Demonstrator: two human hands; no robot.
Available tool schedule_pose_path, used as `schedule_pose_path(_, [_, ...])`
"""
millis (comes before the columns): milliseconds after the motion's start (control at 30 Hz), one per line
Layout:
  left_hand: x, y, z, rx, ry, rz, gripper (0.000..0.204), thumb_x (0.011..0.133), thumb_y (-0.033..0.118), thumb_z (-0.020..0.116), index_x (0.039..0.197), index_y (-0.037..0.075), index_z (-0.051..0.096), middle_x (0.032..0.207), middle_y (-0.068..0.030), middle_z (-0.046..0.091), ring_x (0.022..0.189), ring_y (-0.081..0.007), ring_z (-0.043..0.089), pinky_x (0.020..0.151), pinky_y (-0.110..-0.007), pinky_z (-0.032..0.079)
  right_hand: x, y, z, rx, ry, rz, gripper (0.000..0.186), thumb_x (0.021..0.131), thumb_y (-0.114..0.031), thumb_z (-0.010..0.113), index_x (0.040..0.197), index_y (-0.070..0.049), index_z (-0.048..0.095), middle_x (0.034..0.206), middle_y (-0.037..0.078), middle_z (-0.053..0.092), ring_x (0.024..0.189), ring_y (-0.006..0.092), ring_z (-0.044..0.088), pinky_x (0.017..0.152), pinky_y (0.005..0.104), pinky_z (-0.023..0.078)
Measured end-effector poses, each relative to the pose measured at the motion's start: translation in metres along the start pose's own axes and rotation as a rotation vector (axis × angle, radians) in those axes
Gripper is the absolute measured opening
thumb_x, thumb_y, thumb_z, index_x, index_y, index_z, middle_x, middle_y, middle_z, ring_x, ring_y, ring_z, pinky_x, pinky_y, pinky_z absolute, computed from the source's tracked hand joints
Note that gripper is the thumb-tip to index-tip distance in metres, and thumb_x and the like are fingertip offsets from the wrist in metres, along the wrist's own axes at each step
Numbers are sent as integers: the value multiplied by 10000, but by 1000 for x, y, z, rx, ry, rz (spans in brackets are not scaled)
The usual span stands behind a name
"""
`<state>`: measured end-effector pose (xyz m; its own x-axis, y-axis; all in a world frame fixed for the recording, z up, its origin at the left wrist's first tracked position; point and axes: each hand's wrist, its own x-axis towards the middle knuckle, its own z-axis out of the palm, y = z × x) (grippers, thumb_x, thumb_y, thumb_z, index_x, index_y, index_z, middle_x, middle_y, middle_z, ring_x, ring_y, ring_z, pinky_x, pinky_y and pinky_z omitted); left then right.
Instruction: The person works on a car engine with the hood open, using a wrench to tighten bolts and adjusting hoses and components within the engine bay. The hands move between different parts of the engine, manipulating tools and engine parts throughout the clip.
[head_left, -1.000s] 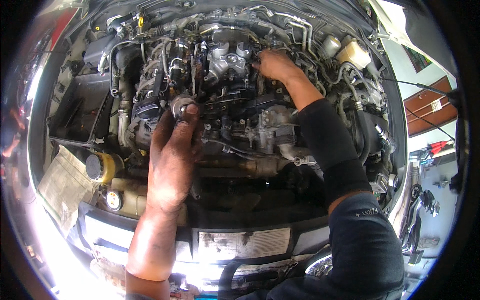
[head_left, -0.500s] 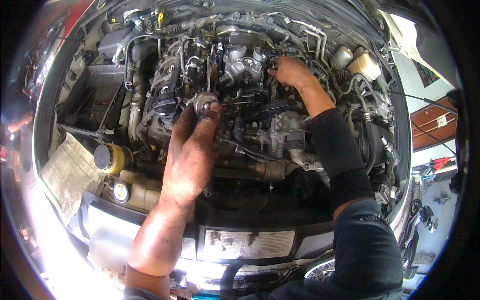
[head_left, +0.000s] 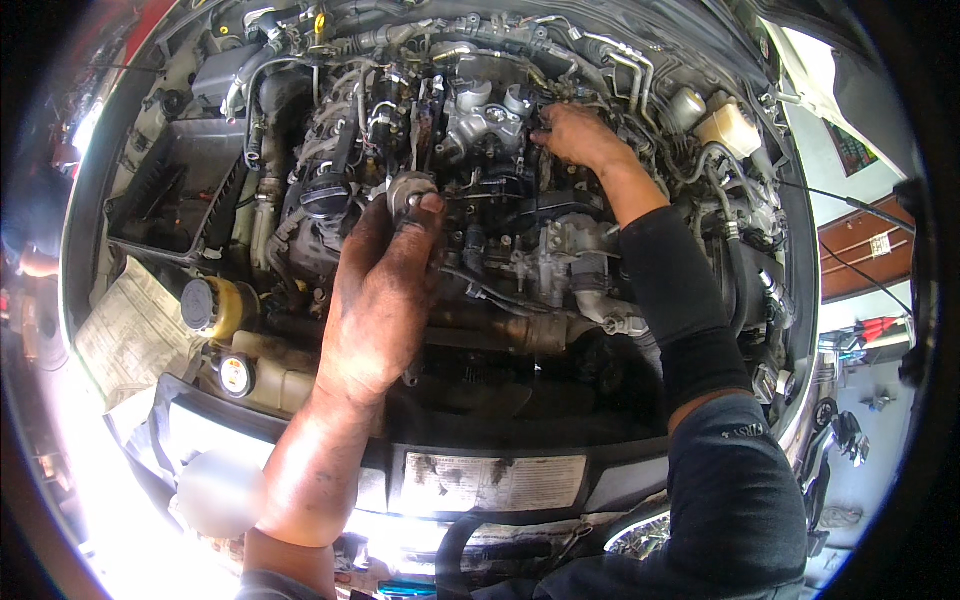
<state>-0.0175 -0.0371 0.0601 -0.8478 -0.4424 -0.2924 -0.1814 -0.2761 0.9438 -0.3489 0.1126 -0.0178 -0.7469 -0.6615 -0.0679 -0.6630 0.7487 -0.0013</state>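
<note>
Over the near middle of the engine [head_left: 495, 210], my left hand [head_left: 378, 295] is closed round a round, grey metal part [head_left: 409, 192]. My thumb presses on its face; the rest of the part is hidden in the fingers, so its kind does not show. Farther back and to the right, my right hand [head_left: 583, 137] reaches down among the hoses and wiring beside the silver intake casting [head_left: 488, 122]. Its fingers are bent in toward the engine, and what they grip is too small and partly covered to make out.
An open black air filter box [head_left: 180, 190] lies at the left. Nearer stand a yellowish reservoir with a black cap [head_left: 207, 305] and a radiator cap [head_left: 236, 376]. A stained paper sheet [head_left: 130, 320] covers the left fender edge. A white fluid reservoir [head_left: 728, 130] sits back right.
The view has shifted slightly. My right fingers have changed position a little among the hoses. My left hand keeps its hold on the round metal part, almost in the same place.
</note>
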Motion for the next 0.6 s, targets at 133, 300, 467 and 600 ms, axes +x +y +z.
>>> schedule_pose_path(133, [1, -1, 2, 12, 37, 23, 216, 1059, 342, 612, 1096, 131, 636, 816, 48, 540, 650, -57, 442, 576, -240, 355, -9, 2, -2, 37, 27, -36, 453, 956, -311, 714, 1264, 17, 664, 1323, 250, 674, 1299, 423, 599, 1086, 490, 495])
schedule_pose_path(300, [3, -2, -2, 44, 11, 23, 398, 1058, 360, 616, 1258, 19, 667, 965, 8, 642, 860, -98, 511, 792, -263, 434, -9, 1, -3, 54, 18, -3, 558, 959, -356, 712, 1365, 15, 614, 1358, 269, 651, 1306, 429, 592, 1103, 493, 481])
schedule_pose_path(467, [2, -9, -4, 15, -34, 57, 425, 1059, 342, 621, 1275, -23, 651, 1070, -57, 692, 954, -153, 565, 888, -311, 469, 5, -3, -11, 13, -206, 286, 731, 1002, -549, 613, 1429, 42, 561, 1342, 285, 659, 1250, 448, 632, 1104, 507, 478])
schedule_pose_path(600, [5, -12, -6, -9, -86, 124, 505, 1059, 329, 613, 1384, -55, 562, 1319, -230, 671, 1240, -272, 598, 1103, -398, 422, -2, -10, -10, -67, -68, 243, 706, 1011, -569, 590, 1299, 72, 659, 1280, 341, 663, 1211, 459, 649, 1075, 512, 498])
